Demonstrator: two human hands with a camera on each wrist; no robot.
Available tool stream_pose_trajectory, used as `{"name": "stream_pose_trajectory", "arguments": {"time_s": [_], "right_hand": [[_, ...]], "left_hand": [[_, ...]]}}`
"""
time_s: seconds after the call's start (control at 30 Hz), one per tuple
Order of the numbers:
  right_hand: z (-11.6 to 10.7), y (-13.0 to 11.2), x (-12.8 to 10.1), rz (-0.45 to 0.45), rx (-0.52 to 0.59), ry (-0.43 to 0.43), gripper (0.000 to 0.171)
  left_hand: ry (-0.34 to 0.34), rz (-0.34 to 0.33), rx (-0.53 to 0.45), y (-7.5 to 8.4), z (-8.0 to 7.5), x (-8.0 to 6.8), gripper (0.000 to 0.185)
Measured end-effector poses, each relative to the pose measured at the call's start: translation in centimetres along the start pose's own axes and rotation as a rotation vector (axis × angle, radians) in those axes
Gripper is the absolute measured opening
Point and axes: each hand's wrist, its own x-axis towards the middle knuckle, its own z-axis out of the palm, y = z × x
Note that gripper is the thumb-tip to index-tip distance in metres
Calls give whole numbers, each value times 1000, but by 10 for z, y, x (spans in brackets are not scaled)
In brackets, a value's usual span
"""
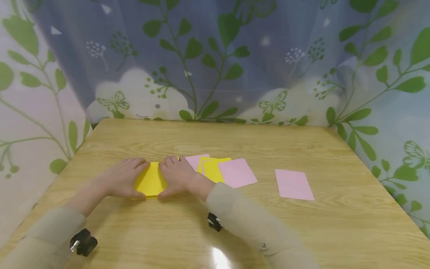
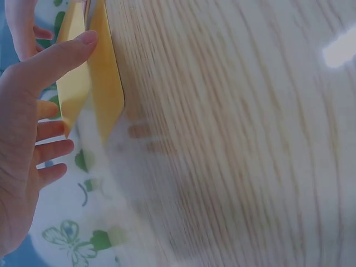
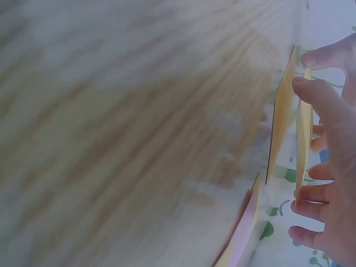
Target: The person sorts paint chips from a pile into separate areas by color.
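Observation:
A yellow card (image 1: 151, 180) lies between my two hands on the left half of the table. My left hand (image 1: 125, 178) grips its left end, thumb at the near edge and fingers at the far edge. At the opposite end my right hand (image 1: 177, 175) holds it the same way. Both wrist views show this held yellow card (image 3: 303, 130) a little above a second yellow card (image 3: 282, 117), which is mostly hidden from the head view. Right of the hands, a pink card (image 1: 237, 173) overlaps yellow cards (image 1: 212, 168) and another pink card (image 1: 198, 160).
A single pink card (image 1: 294, 184) lies apart, farther right on the wooden table (image 1: 268, 224). Patterned curtains (image 1: 215, 67) stand along the table's back and sides. Each sleeve carries a small black device (image 1: 84, 242).

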Motion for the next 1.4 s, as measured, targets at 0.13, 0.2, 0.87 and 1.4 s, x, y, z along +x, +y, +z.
{"name": "stream_pose_trajectory", "arguments": {"time_s": [0.13, 0.2, 0.87, 1.4], "right_hand": [[3, -7, 5, 9, 35, -14, 97], [4, -9, 7, 17, 41, -28, 96], [8, -11, 15, 25, 127, -132, 97], [5, -7, 10, 33, 147, -155, 98]], "left_hand": [[-28, -16, -11, -2, 0, -4, 93], [-40, -20, -12, -2, 0, -4, 92], [-132, -102, -72, -5, 7, -4, 88], [-148, -115, -86, -4, 7, -3, 88]]}}
